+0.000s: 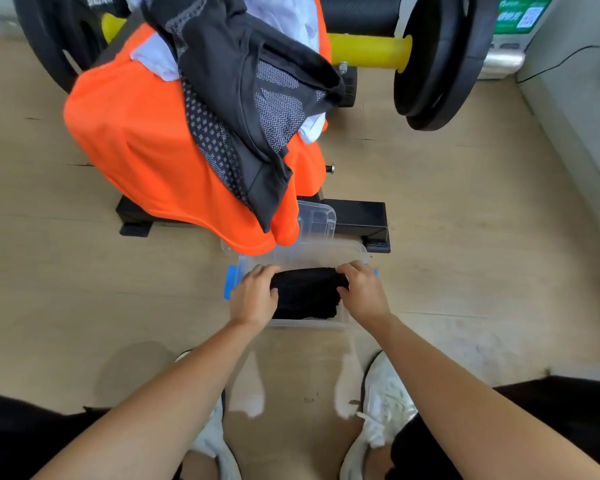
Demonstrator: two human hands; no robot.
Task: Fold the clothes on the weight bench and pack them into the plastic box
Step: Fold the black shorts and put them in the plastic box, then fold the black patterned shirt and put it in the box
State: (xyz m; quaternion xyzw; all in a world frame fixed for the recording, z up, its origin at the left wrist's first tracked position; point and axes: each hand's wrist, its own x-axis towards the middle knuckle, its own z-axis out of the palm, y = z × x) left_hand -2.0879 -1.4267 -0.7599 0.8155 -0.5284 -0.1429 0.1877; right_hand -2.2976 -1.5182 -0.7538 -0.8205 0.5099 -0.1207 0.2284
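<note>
A folded black garment was held at both ends inside the clear plastic box, which stood on the wooden floor just near of the weight bench. The left hand was curled round the garment's left end, fingers over the far edge and thumb pressed on the top. The right hand was clamped on the right end in the same manner. Whether the garment rested on the bottom of the box could not be told. A blue latch was seen on the box's left side, and a clear lid was propped behind the box against the bench foot.

The bench was covered by an orange shirt, whose near hem hung down to the far rim of the box. A dark grey garment with a dotted pattern was draped unfolded over the orange shirt, and a white garment was bunched between them. Far right, a yellow bar sleeve was fitted with a black weight plate. A pair of white sneakers was seen at the near edge, on either side of the forearms.
</note>
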